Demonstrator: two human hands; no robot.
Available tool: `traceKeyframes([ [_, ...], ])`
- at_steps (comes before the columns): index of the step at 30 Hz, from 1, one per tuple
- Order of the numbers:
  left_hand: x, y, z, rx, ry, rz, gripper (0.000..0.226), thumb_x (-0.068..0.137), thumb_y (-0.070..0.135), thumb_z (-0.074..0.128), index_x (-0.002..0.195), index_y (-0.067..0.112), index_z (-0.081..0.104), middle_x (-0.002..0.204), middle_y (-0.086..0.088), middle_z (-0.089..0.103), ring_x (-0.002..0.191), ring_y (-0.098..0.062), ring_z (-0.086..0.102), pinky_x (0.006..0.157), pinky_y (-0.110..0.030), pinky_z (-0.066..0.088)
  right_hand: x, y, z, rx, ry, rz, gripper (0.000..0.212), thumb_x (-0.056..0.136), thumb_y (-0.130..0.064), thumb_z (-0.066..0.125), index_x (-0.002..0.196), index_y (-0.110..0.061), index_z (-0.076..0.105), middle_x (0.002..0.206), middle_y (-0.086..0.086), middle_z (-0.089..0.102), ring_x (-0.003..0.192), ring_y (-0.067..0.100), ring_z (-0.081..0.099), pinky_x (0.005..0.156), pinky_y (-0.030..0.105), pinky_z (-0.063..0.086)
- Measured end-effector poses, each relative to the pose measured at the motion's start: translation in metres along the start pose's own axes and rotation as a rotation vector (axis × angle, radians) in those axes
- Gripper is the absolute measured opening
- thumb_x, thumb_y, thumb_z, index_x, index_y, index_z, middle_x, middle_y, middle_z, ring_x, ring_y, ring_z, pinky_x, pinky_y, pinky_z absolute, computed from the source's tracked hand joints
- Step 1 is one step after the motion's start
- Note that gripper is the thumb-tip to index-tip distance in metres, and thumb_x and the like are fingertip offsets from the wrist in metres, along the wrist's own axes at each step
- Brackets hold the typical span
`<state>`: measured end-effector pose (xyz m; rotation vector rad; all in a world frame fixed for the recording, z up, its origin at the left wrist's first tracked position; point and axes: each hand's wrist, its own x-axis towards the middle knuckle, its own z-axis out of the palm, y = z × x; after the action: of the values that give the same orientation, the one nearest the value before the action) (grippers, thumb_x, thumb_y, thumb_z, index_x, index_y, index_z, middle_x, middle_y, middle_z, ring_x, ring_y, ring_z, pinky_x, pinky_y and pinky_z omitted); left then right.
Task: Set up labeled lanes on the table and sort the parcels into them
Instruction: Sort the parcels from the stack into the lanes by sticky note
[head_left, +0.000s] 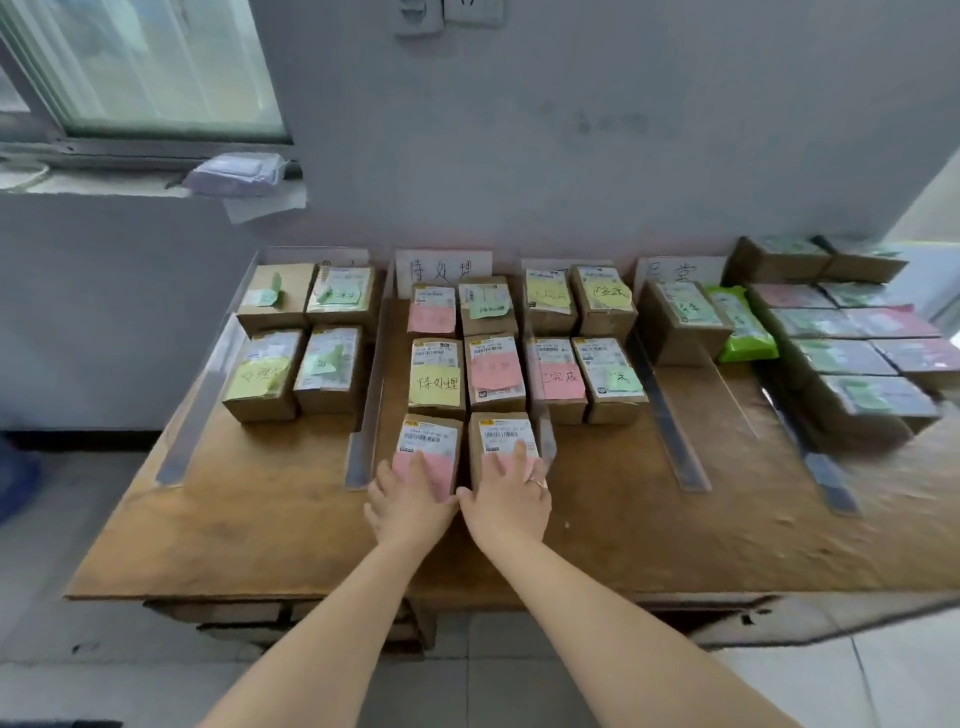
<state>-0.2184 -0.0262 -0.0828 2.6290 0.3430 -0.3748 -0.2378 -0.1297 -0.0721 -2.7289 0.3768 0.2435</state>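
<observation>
The left hand (410, 499) rests flat, fingers straight, on the near-left parcel (428, 441). The right hand (511, 499) rests likewise on the near-right parcel (501, 434). Both parcels sit side by side on the desk (260, 519), second lane from left.

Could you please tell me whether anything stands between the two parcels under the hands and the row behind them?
Nothing visible does. The left hand and right hand rest flat on the two front parcels, which sit close before the middle row; the clear dividers run alongside, not across.
</observation>
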Motion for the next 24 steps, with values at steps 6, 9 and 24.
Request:
traceKeyframes([
  [6, 0.005, -0.027, 0.002, 0.229, -0.148, 0.235, 0.094, 0.085, 0.033, 0.064, 0.149, 0.029, -0.005, 0.157, -0.01, -0.012, 0.145, -0.038, -0.004, 0.117, -0.048, 0.012, 0.004, 0.015, 0.014, -0.115, 0.038, -0.2, 0.048, 0.097, -0.029, 0.046, 0.141, -0.018, 0.032, 0.148, 0.006, 0.026, 0.142, 0.028, 0.014, 0.116, 0.042, 0.023],
  [9, 0.01, -0.027, 0.0, 0.271, -0.01, 0.362, 0.079, 0.088, 0.022, 0.062, 0.147, 0.021, 0.01, 0.154, -0.009, 0.008, 0.143, -0.032, 0.012, 0.112, -0.038, 0.03, 0.013, 0.015, 0.011, -0.15, -0.039, -0.206, 0.057, 0.098, -0.031, 0.044, 0.148, -0.011, 0.025, 0.154, 0.01, 0.02, 0.146, 0.029, 0.008, 0.119, 0.041, 0.017],
  [24, 0.012, 0.058, -0.048, 0.244, 0.164, 0.496, 0.037, 0.094, 0.024, 0.053, 0.132, 0.028, 0.051, 0.134, 0.002, 0.053, 0.123, -0.021, 0.048, 0.1, -0.036, 0.042, 0.027, 0.041, -0.078, -0.266, 0.228, -0.409, 0.034, 0.099, -0.02, 0.041, 0.129, -0.012, 0.054, 0.136, 0.011, 0.052, 0.123, 0.03, 0.05, 0.098, 0.038, 0.042],
])
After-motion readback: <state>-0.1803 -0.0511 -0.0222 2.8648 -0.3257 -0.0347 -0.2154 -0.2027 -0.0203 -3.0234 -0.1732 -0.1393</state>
